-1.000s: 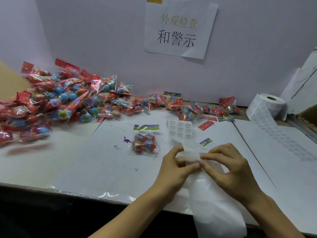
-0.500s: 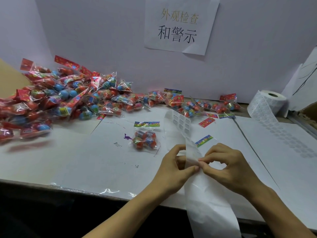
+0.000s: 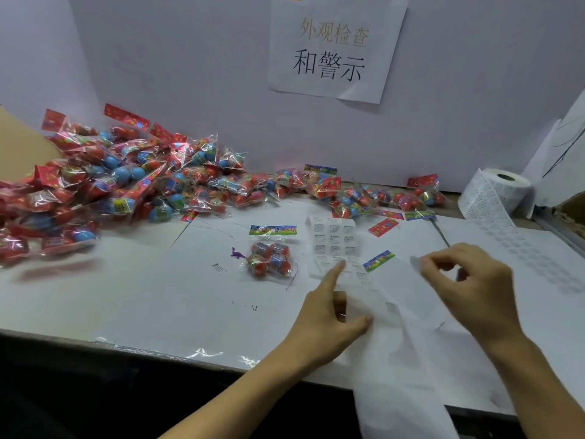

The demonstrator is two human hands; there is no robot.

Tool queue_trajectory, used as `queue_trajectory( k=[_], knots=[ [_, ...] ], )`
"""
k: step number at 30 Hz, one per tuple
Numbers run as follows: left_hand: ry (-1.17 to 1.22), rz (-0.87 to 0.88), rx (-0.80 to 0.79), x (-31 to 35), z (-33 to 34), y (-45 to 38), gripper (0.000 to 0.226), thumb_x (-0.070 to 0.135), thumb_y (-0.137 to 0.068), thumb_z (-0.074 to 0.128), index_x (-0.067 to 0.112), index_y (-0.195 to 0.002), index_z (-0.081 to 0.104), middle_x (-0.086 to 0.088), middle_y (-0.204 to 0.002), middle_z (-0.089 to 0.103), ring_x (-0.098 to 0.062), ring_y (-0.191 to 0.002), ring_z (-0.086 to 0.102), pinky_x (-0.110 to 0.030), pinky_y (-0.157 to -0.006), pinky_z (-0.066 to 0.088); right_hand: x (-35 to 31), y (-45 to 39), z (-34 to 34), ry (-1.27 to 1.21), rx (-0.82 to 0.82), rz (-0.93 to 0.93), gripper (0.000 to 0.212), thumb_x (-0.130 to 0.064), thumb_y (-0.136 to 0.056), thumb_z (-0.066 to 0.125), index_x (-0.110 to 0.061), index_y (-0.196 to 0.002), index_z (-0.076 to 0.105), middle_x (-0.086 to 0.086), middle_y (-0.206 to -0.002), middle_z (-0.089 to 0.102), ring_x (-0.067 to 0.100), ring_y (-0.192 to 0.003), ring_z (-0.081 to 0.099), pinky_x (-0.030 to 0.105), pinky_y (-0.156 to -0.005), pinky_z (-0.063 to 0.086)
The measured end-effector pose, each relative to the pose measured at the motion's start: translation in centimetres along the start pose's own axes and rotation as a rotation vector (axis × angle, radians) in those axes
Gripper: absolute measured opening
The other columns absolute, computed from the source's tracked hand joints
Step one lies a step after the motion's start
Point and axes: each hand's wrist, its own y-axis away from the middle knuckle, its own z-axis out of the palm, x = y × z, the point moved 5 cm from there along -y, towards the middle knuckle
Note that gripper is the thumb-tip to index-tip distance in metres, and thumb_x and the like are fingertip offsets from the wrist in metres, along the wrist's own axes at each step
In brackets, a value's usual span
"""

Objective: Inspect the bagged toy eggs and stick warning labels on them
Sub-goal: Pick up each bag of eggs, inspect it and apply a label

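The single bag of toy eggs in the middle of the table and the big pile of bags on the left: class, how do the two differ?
The single bag lies flat and alone on the white paper; the pile is heaped, bags overlapping.
The single bag has a blue-green header card; most headers showing in the pile are red.
The single bag shows mainly red-orange eggs; the pile also shows plain blue ones.
Both are clear bags of toy eggs.

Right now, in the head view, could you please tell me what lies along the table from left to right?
Big heap of bagged eggs → purple toy dinosaur → single bag of eggs → label sheet → right hand → label roll.
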Motion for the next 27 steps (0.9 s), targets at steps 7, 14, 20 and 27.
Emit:
queue_trajectory(
  k=[7,14,20,27],
  knots=[
    [-0.434,0.053,-0.097,1.8,0.5,0.1,0.075,0.092,-0.070,0.052,0.048,-0.130,0.063,0.008,-0.061,0.059,0.001,-0.048,0.047,-0.020,-0.057,0.035,-2.2,-0.7,0.3,0.026,0.014,-0.115,0.010,-0.007,-0.081,0.080,-0.013,-0.076,0.073,-0.005,-0.074,0.066,0.013,-0.070,0.056,0.007,-0.065,0.036],
    [0.255,-0.083,0.012,2.4,-3.0,-1.3,0.054,0.061,-0.096,0.056,0.012,-0.104,0.077,-0.003,-0.074,0.065,-0.016,-0.070,0.062,-0.025,-0.052,0.048,-6.6,0.1,4.3,0.062,-0.106,-0.286,0.007,-0.007,-0.078,0.083,-0.007,-0.080,0.076,0.004,-0.078,0.070,0.021,-0.075,0.059,0.032,-0.061,0.050],
    [0.293,-0.029,0.122,2.6,-5.4,-1.4,0.044,0.040,-0.104,0.054,0.005,-0.086,0.074,-0.004,-0.071,0.062,-0.014,-0.063,0.055,-0.023,-0.053,0.042,-9.1,0.0,6.5,-0.044,-0.183,-0.311,0.012,-0.016,-0.079,0.085,-0.009,-0.087,0.079,0.002,-0.082,0.071,0.022,-0.079,0.061,0.036,-0.062,0.054],
    [0.388,0.002,0.193,2.4,-7.9,-1.4,0.032,0.027,-0.102,0.059,0.001,-0.089,0.073,-0.008,-0.070,0.061,-0.014,-0.055,0.049,-0.023,-0.051,0.037,-7.7,-1.0,9.1,-0.420,-0.399,0.280,0.029,-0.048,-0.088,0.067,-0.023,-0.102,0.075,-0.018,-0.100,0.069,-0.004,-0.096,0.063,0.020,-0.076,0.052]
  ],
)
